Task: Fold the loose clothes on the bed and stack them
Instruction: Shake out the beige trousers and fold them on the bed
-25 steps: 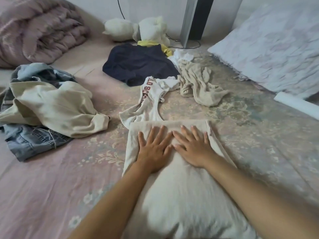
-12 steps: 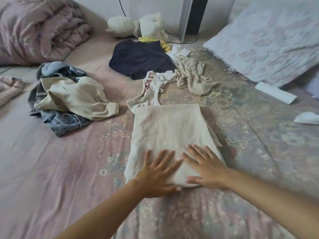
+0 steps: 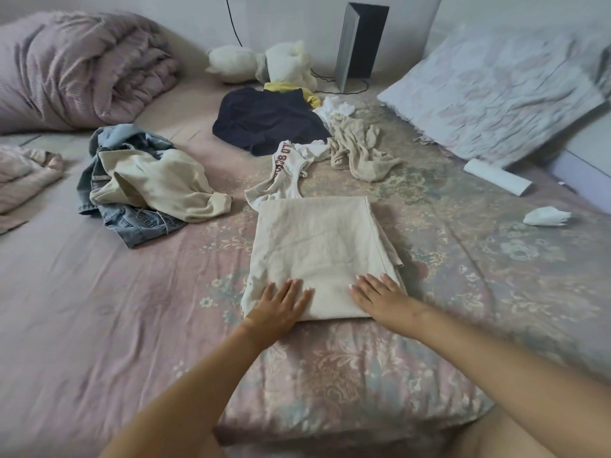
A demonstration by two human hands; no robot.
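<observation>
Folded cream garment [image 3: 317, 252] lies flat in the middle of the bed [image 3: 99, 325], a neat rectangle with a little bit of layered edge sticking out on its right side. Both hands are on its near edge: left hand [image 3: 276, 309] flat on the near left corner, fingers straight and slightly spread, and right hand [image 3: 380, 297] flat on the near right corner, same deal. Neither is gripping anything, just palms down pressing on the cloth (the two hands are apart, with bare fabric between them).

Just past the far edge, touching it, is a white tank top [image 3: 287, 173] with red lettering, crumpled. Next to that on the right is a bunched beige piece [image 3: 360, 150], and behind both a navy garment [image 3: 267, 122] spread out with something yellow [image 3: 291, 89] peeking out at the back. Off to the left there's a pile: cream hoodie [image 3: 158, 183] on top of jeans [image 3: 139, 219].

Other stuff: rolled pinkish duvet [image 3: 76, 67] far left, white plush toy [image 3: 264, 62] by the wall, pillow [image 3: 496, 90] far right, a white roll [image 3: 496, 176] and a crumpled tissue [image 3: 545, 216] on the right side of the bed
</observation>
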